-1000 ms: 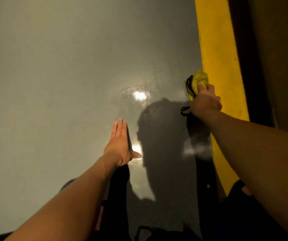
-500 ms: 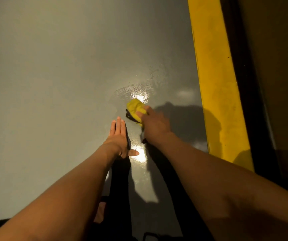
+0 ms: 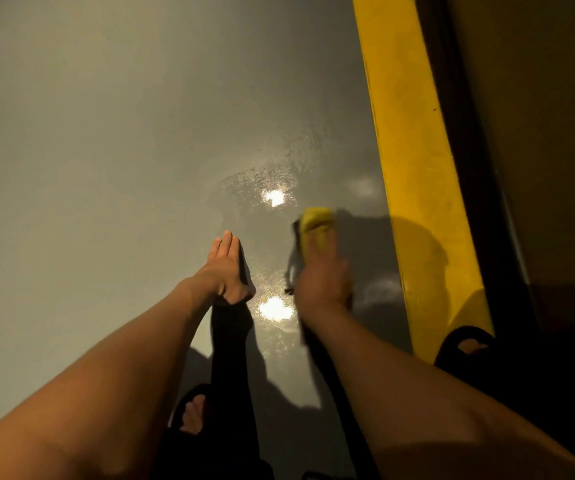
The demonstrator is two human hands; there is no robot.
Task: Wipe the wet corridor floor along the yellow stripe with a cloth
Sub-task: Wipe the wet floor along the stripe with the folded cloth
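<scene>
Two hands in my feed, both low on the grey floor (image 3: 88, 168). Nearest me: two sandalled feet, one at the bottom centre (image 3: 192, 415), one at the right edge of the yellow stripe (image 3: 414, 161).

Left hand (image 3: 225, 268): planted flat, fingers straight and together, holding nothing. Looks like a brace only.

Right hand (image 3: 324, 271): motion-blurred, fingers curled over the cloth (image 3: 315, 223), pressing it to the floor. The yellow wad sticks out past the fingertips on the far side; something dark trails at its left edge, can't tell what.

Key relation: the cloth sits between the left hand and the stripe, nearer the stripe but not touching it. A strip of shadowed floor separates them. The stripe's long axis runs away from me, leaning slightly left toward the top, so "along the stripe" means pushing forward and a bit left, not sideways.

Wet patch (image 3: 265, 188): just beyond and left of the cloth, speckled sheen around a bright glare spot. A second glare (image 3: 274, 308) lies between the wrists, so there's water on my side of the cloth as well.

My read: mid-stroke, far from done. The right hand owns the work; the wet floor lies ahead-left of the grip and also behind it.
</scene>
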